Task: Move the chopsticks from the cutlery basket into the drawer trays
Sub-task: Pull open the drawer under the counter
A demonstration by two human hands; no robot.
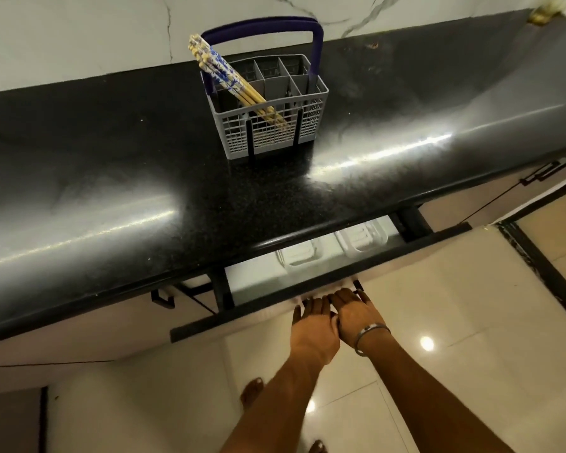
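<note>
A grey cutlery basket (pixel 303 120) with a blue handle stands on the black counter. Several chopsticks (pixel 224 71) with blue-and-white patterned tops lean to the left out of its front left compartment. Below the counter edge a drawer (pixel 307 284) is pulled partly out, and two pale trays (pixel 299 253) (pixel 363 235) show inside it. My left hand (pixel 314 325) and my right hand (pixel 356 317) sit side by side at the drawer front, fingers curled round its dark handle (pixel 357 286). The fingertips are hidden.
The black counter (pixel 144 191) overhangs most of the drawer. A marble wall (pixel 79 34) rises behind the basket. Other cabinet fronts with dark handles (pixel 162 299) (pixel 548 171) lie left and right. Glossy floor tiles and my bare feet (pixel 252 392) are below.
</note>
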